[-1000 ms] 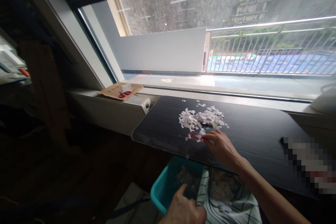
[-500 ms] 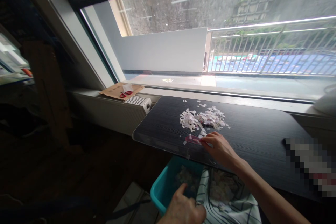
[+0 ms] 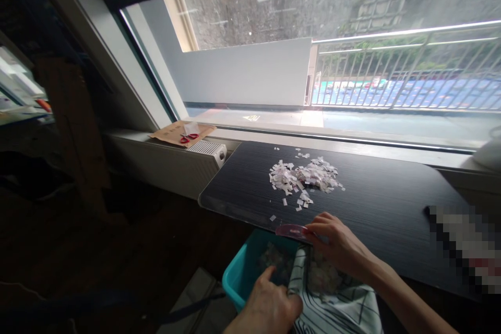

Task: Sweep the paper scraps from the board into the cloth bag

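1. My right hand (image 3: 337, 240) is closed in a pinch, thumb against fingers, on the right end of a pink strip (image 3: 290, 230); its rounded left part sticks out free.
2. The strip is low in the middle of the frame, at the front edge of the dark worktop (image 3: 376, 203), with the teal bin (image 3: 234, 277) just below it in view.
3. It looks like thin, see-through plastic, so I judge it light, fairly stiff and a little slick. The end I have is the right place to hold: it leaves the long edge clear, and a light squeeze should do without bending it.
4. A loose heap of paper scraps (image 3: 319, 175) lies at the centre of the worktop, a few strays nearer me. I expect them to be nearly weightless, quick to scatter and fiddly singly; better gathered flat than pinched.
5. My left hand (image 3: 270, 298), bottom centre, has its forefinger stretched out over the bin, the thumb side against the striped cloth (image 3: 346, 310). I cannot tell whether that grip is pinching the cloth or only pressing it.
6. The cloth sags in soft folds, so I judge its upper edge the best hold. Scraps show within both cloth and bin.
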Available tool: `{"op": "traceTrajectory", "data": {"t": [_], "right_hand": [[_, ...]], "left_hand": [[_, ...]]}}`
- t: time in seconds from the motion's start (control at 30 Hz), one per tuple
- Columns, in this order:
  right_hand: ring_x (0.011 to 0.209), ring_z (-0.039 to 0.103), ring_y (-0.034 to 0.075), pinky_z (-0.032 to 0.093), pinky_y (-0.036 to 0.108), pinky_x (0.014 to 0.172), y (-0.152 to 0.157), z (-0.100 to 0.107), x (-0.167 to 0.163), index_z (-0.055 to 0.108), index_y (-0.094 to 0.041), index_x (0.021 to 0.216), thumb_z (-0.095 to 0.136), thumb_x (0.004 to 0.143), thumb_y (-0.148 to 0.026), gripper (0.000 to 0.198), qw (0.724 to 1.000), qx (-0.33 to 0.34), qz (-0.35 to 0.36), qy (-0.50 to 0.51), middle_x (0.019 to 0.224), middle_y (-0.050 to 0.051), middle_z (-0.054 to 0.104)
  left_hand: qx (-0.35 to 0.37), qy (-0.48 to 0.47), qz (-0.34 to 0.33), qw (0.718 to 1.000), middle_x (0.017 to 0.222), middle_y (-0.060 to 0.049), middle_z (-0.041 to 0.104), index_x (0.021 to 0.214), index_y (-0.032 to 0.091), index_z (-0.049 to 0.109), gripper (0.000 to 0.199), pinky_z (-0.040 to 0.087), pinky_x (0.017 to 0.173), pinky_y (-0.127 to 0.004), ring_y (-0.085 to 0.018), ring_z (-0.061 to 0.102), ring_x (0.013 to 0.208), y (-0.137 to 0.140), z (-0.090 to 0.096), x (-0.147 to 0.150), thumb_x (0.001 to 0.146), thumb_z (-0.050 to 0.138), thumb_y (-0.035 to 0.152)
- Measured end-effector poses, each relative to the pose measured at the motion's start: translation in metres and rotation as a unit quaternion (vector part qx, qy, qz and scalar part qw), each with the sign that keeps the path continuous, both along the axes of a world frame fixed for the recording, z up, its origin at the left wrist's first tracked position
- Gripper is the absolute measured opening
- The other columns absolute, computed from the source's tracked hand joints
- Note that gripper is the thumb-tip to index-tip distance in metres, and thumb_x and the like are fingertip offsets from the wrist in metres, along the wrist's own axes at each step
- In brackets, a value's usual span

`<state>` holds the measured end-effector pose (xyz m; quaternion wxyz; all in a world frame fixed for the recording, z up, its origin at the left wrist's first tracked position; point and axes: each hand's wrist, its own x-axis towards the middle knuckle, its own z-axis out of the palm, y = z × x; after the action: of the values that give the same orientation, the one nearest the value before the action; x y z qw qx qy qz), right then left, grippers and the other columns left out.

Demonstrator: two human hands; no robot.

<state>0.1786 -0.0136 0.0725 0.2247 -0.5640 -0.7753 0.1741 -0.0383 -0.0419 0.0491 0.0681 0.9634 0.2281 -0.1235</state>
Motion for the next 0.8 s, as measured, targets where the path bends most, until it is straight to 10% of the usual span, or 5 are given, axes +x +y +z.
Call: {"op": "traceTrajectory", "data": {"t": [0.53,0.8], "right_hand": [[0.082,0.057,0.020,0.041,0.033,0.076,-0.005,0.000,-0.012,0.074,-0.023,0.086,0.052,0.094,-0.024,0.023,1.000,0.025,-0.007,-0.001,0.080,0.003,0.070],[0.086,0.061,0.021,0.048,0.032,0.078,-0.013,-0.017,0.041,0.074,-0.021,0.092,0.056,0.090,-0.024,0.018,0.979,0.080,-0.149,0.114,0.086,0.005,0.072]], "left_hand": [[-0.010,-0.022,0.041,0.999,0.074,-0.009,0.072,0.084,0.016,0.068,0.014,0.041,0.100,-0.044,-0.023,0.070,0.068,-0.002,0.012,-0.010,0.076,0.060,0.025],[0.051,-0.098,0.017,0.994,0.062,-0.002,0.067,0.073,0.020,0.062,0.005,0.045,0.096,-0.049,-0.019,0.064,0.052,-0.009,-0.028,-0.006,0.076,0.059,0.018]]}}
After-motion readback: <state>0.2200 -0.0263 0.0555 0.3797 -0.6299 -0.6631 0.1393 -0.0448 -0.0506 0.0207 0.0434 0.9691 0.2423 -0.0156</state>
